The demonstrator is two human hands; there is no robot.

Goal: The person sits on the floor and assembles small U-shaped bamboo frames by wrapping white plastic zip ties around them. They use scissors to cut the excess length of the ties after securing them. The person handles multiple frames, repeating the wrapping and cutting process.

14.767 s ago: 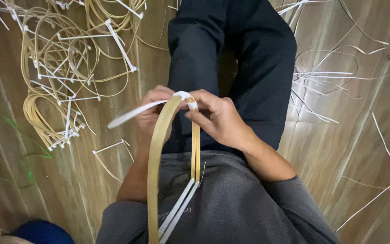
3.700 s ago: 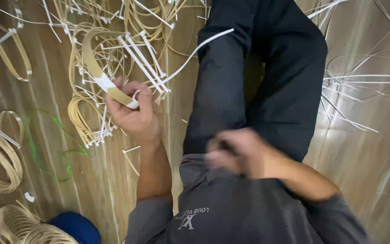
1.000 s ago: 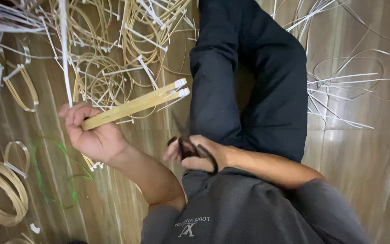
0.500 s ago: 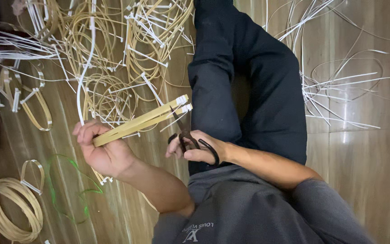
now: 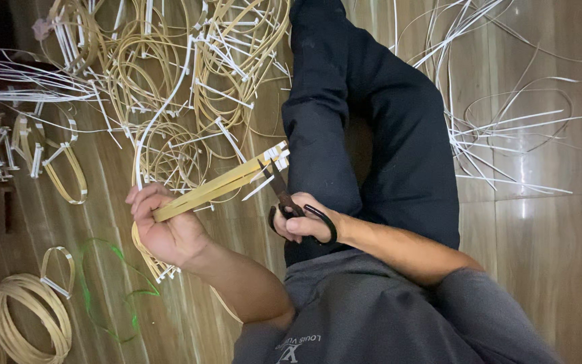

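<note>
Gripping the bamboo strips [image 5: 217,189] in my closed left hand [image 5: 163,229], my right hand [image 5: 304,222] (fingers through the handles) works scissors [image 5: 284,195]; a slip could cut crooked.

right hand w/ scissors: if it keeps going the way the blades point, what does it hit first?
The white-taped end of the bamboo strips held by the left hand. The scissors in the right hand already appear to touch it; depth is unclear.

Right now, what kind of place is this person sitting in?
Probably a home craft spot for weaving cane: a shiny wooden floor strewn with pale yellow cane hoops and thin white strips, with black-handled scissors in the right hand.
</note>
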